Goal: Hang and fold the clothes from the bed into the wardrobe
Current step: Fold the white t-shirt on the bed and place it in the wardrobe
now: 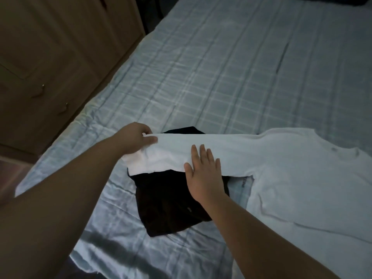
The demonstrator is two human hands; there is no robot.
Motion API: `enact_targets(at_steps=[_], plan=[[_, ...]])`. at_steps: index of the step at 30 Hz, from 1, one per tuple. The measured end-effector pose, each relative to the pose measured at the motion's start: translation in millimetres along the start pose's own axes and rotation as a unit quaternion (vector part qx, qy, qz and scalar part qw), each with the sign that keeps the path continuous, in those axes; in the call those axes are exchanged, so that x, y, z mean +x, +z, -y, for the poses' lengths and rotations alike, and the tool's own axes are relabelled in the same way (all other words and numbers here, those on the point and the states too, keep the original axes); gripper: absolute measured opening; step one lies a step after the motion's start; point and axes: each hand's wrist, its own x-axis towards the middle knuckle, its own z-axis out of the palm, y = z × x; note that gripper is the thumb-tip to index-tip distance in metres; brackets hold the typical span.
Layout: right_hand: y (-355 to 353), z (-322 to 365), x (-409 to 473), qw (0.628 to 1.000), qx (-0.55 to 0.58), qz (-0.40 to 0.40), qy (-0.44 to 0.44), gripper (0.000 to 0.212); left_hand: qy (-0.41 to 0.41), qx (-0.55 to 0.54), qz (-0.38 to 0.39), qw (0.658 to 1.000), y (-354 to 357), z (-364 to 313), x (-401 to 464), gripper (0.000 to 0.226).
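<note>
On the bed [221, 67], the left hand [136, 139] pinches the white shirt's [291, 178] sleeve end at nine o'clock; the right hand [203, 174] presses flat, fingers spread. Pulling harder could shift the folded black garment [171, 204] beneath.

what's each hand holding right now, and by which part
The left hand pinches the white shirt by its sleeve end. The right hand holds nothing; it lies flat on that sleeve.

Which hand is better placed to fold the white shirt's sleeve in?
Left. The left hand already pinches the sleeve end of the white shirt, while the right hand lies flat on it, likely as an anchor.
</note>
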Motion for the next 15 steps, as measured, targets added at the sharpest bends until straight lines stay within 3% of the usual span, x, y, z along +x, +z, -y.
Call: enact_targets(at_steps=[3,5,6,9,12,15], plan=[[9,3,6,1.0,0.007,-0.004,0.009,0.066,-0.026,-0.08,0.013,0.996,13,24,0,0.032],[11,2,7,1.0,0.004,-0.014,0.01,0.065,-0.042,-0.169,0.033,0.984,15,32,-6,0.022],[11,3,7,1.0,0.002,-0.015,0.01,0.065,-0.047,-0.224,0.044,0.973,14,33,-11,0.018],[7,4,1,0.999,0.013,-0.03,0.006,0.063,-0.014,-0.378,0.086,0.922,7,26,-25,0.035],[-9,6,-11,0.993,0.084,-0.077,-0.033,0.06,0.053,-0.427,0.113,0.896,0,-2,-39,0.03],[-35,6,-33,0.967,0.202,-0.13,-0.086,0.072,0.099,-0.427,0.126,0.89,-4,-48,-50,0.026]])
